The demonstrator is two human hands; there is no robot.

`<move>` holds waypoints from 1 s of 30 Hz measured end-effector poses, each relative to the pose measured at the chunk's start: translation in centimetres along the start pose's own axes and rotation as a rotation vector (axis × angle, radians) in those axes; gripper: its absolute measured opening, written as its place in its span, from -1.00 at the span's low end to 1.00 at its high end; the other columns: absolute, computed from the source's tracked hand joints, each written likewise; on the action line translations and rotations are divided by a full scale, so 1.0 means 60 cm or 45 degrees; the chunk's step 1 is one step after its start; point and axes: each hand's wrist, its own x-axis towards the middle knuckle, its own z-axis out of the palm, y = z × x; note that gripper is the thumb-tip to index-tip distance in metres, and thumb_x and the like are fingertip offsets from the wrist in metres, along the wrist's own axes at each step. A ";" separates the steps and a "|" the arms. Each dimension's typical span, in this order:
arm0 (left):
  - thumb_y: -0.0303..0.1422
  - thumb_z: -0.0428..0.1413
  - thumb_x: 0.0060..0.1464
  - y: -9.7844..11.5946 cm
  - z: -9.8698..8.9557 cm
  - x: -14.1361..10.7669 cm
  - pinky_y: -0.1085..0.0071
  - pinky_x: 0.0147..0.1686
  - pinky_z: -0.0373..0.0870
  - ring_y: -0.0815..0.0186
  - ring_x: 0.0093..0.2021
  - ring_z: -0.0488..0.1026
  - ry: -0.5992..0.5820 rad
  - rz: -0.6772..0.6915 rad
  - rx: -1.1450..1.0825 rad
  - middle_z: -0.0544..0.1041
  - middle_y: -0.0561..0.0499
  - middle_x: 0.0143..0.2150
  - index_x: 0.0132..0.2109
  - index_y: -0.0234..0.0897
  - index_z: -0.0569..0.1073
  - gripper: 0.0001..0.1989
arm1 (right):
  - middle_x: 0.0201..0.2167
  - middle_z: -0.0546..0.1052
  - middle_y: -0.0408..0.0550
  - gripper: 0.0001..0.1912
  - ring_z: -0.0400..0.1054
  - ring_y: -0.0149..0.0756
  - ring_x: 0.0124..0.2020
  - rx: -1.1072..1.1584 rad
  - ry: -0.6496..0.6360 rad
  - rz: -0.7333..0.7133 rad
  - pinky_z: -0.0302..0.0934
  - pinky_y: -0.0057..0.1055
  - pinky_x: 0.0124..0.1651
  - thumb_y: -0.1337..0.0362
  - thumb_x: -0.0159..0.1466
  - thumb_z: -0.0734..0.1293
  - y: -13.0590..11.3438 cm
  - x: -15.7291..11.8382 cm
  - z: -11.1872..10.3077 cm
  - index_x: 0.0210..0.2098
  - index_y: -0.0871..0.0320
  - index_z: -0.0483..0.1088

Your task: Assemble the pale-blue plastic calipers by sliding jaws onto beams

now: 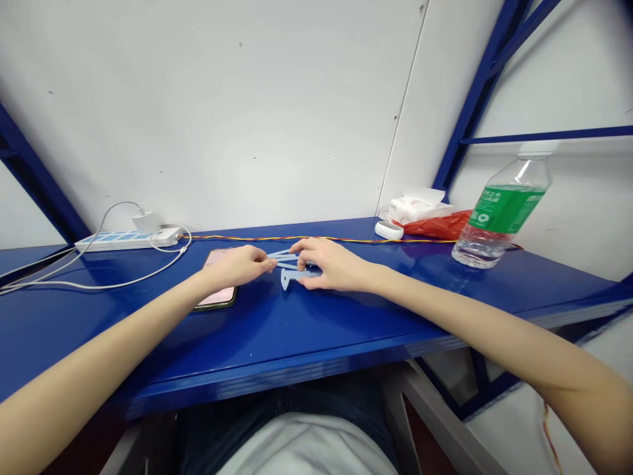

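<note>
A pale blue plastic caliper (293, 266) lies on the blue metal desk (99, 330), right in front of me, between my two hands. It looks thin and flat. Its long side goes from left to right across the desk, and one wide foot on it points toward me.

My right hand (332, 264) is the nearer one. It is partly on top of the caliper and covers its right end. My fingers (316, 245) curve over the top, and my thumb (305, 284) is low down by the foot, so this hand seems to hold the caliper in a loose pinch.

My left hand (238, 266) comes in from the other side. Its fingers are close together, not spread, and the tips just reach the caliper's thin left end. I cannot tell if they pinch it or only touch it.

A phone (216, 297) lies under my left hand, and its pink screen shows a little. Behind it are a white power strip (123, 241) and a white cable (99, 285). A red and yellow wire (321, 238) runs along the back. Over on the right stand a water bottle (499, 211) with a green label and a red plastic bag (435, 225).
</note>
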 end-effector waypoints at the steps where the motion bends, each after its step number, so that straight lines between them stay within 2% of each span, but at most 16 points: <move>1: -0.01 -0.01 0.01 0.002 0.000 -0.002 0.42 -0.42 0.13 0.26 -0.40 0.36 -0.035 0.012 -0.077 0.51 0.05 -0.43 -0.38 -0.18 0.52 -0.62 | 0.04 0.42 0.05 -0.94 0.32 -0.10 0.01 -0.026 0.082 -0.010 0.15 -0.12 0.05 0.29 0.12 0.35 0.002 0.001 0.001 -0.41 0.14 0.41; 4: 0.02 0.01 -0.01 0.009 0.004 -0.008 0.45 -0.41 0.14 0.31 -0.40 0.32 -0.104 0.102 -0.319 0.48 0.09 -0.44 -0.40 -0.17 0.49 -0.62 | 0.01 0.44 0.06 -0.93 0.34 -0.14 -0.03 -0.089 0.277 -0.062 0.13 -0.17 0.03 0.30 0.12 0.34 0.003 0.003 0.002 -0.38 0.15 0.39; 8: 0.00 0.04 -0.02 0.015 0.010 -0.008 0.44 -0.46 0.08 0.35 -0.47 0.20 -0.049 0.083 -0.424 0.34 0.10 -0.54 -0.46 -0.21 0.42 -0.64 | -0.01 0.46 0.05 -0.91 0.35 -0.13 -0.06 -0.168 0.365 -0.106 0.12 -0.20 -0.03 0.29 0.12 0.34 0.002 0.007 0.002 -0.37 0.14 0.36; 12: -0.04 0.08 -0.06 0.006 -0.003 0.000 0.42 -0.42 0.08 0.35 -0.47 0.17 0.032 0.036 -0.443 0.30 0.10 -0.56 -0.48 -0.25 0.41 -0.65 | -0.03 0.47 0.04 -0.92 0.33 -0.11 -0.02 -0.170 0.353 -0.083 0.12 -0.19 -0.02 0.29 0.14 0.33 0.024 0.008 -0.004 -0.36 0.13 0.36; 16: -0.03 0.10 -0.10 -0.020 -0.027 0.009 0.40 -0.41 0.06 0.37 -0.49 0.13 0.019 -0.032 -0.497 0.26 0.11 -0.58 -0.51 -0.26 0.38 -0.64 | -0.02 0.45 0.06 -0.94 0.34 -0.14 -0.03 -0.145 0.268 -0.077 0.16 -0.17 0.01 0.29 0.15 0.31 0.069 -0.002 -0.017 -0.36 0.13 0.37; 20: 0.00 0.07 -0.08 -0.044 -0.039 0.017 0.39 -0.45 0.04 0.37 -0.52 0.11 -0.016 0.011 -0.479 0.24 0.10 -0.58 -0.51 -0.25 0.35 -0.62 | 0.05 0.39 0.09 -0.87 0.34 -0.14 -0.02 -0.153 0.156 0.004 0.21 -0.16 0.01 0.22 0.18 0.30 0.108 -0.013 -0.022 -0.32 0.14 0.39; 23: 0.01 -0.02 0.01 -0.054 -0.038 0.022 0.38 -0.43 0.10 0.33 -0.49 0.21 -0.033 -0.002 -0.291 0.35 0.03 -0.52 -0.47 -0.25 0.38 -0.60 | 0.09 0.34 0.11 -0.75 0.28 -0.09 0.06 -0.179 0.080 0.060 0.18 -0.11 0.08 0.12 0.21 0.29 0.117 -0.016 -0.020 -0.21 0.15 0.39; 26: -0.08 -0.10 0.11 -0.056 -0.033 0.024 0.34 -0.33 0.21 0.18 -0.30 0.37 0.153 -0.015 0.194 0.48 -0.11 -0.32 -0.33 -0.28 0.42 -0.62 | 0.08 0.33 0.14 -0.62 0.25 -0.07 0.09 -0.171 0.073 0.092 0.17 -0.10 0.11 0.05 0.23 0.27 0.108 -0.016 -0.021 -0.07 0.16 0.35; 28: -0.15 -0.12 0.15 -0.054 -0.028 0.023 0.30 -0.21 0.24 0.08 -0.12 0.38 0.316 0.110 0.501 0.49 -0.20 -0.17 -0.21 -0.32 0.43 -0.64 | 0.08 0.33 0.13 -0.62 0.25 -0.09 0.09 -0.155 0.084 0.087 0.16 -0.12 0.12 0.06 0.24 0.25 0.097 -0.015 -0.023 -0.05 0.16 0.35; 30: -0.19 -0.14 0.19 -0.049 -0.021 0.021 0.27 -0.12 0.25 0.06 -0.03 0.35 0.364 0.304 0.671 0.47 -0.23 -0.10 -0.09 -0.36 0.41 -0.63 | 0.07 0.34 0.11 -0.65 0.26 -0.11 0.07 -0.145 0.082 0.082 0.17 -0.14 0.11 0.07 0.25 0.25 0.085 -0.014 -0.025 -0.08 0.15 0.38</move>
